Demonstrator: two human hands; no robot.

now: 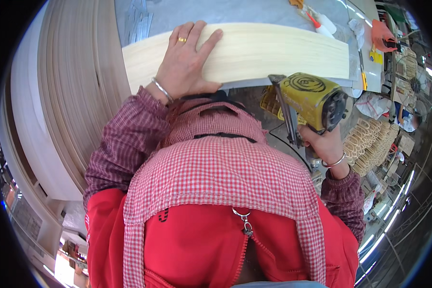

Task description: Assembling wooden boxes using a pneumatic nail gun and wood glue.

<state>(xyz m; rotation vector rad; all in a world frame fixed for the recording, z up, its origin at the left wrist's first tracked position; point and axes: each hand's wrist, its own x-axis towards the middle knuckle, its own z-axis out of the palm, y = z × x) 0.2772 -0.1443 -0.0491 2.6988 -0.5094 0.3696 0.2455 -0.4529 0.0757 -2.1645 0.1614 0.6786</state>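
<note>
A long, pale wooden board (273, 50) lies across the grey work table in front of me. My left hand (188, 62) rests on its left part, fingers spread over the top and thumb by the near edge. In my right hand (327, 145) is a yellow nail gun (306, 91), a pneumatic nailer or stapler; I cannot tell which. My fingers wrap around its handle. Its slim dark nose and magazine point away from me, with the tip close to the board's near edge; whether they touch is unclear.
Tall stacks of wooden boards (72, 86) stand close on the left. On the grey table (177, 12) are metal strips (139, 21), a white bottle with a red nozzle (319, 23) and a yellow-handled tool (364, 79). Bundled wooden loops (372, 139) lie at right; another person (408, 120) is beyond.
</note>
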